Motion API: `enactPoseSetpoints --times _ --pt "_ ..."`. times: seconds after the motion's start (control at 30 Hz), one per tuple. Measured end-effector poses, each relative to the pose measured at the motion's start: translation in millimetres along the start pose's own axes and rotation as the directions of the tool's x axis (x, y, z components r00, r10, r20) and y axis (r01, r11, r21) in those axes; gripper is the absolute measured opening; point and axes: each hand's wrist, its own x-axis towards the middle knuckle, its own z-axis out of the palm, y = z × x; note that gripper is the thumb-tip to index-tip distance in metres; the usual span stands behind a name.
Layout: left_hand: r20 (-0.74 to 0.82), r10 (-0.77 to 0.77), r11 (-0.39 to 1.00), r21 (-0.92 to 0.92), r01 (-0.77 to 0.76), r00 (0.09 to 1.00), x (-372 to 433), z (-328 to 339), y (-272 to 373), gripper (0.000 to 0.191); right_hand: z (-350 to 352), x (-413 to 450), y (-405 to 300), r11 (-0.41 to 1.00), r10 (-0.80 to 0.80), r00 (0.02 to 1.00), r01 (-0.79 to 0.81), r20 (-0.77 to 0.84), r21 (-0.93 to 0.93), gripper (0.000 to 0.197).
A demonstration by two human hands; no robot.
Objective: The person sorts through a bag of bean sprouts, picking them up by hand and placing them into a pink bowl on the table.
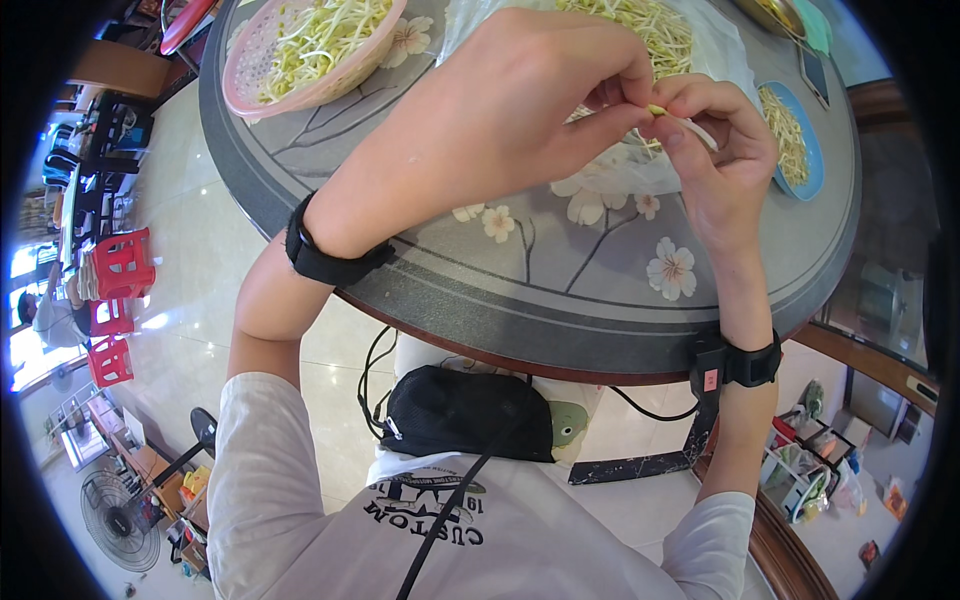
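Between both hands is a single bean sprout [702, 133] with a yellow head and a white stem. My left hand [525, 97] pinches it near the yellow head with thumb and forefinger. The stem lies in my right hand [724, 135], whose thumb and fingers grip it close to the left fingertips. Beneath the hands, a translucent plastic bag [724, 49] lies spread with a heap of sprouts on it, partly hidden by my left hand. A pink perforated basket [246, 71] of sprouts stands at the upper left. To the right, a blue dish [814, 161] holds thin pale sprout pieces.
The round table [510, 319] has a grey flower-patterned top. A phone [814, 75] and a metal bowl [772, 16] sit at its far right. A black pouch [469, 412] with cables rests at my waist. Red stools [124, 262] and a person [60, 315] are far left.
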Motion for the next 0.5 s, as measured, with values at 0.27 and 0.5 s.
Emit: enactPoseSetpoints --times 0.27,0.5 --pt "0.015 0.016 1.000 -0.027 -0.015 1.000 2.0 -1.3 4.3 0.014 6.1 -1.5 -6.0 0.999 0.051 0.996 -0.051 -0.069 -0.004 0.021" --pt "0.022 0.090 0.996 0.025 -0.091 0.996 2.2 -2.0 -1.8 0.018 4.6 -0.3 -4.6 0.994 0.112 0.994 -0.112 -0.013 -0.004 0.020"
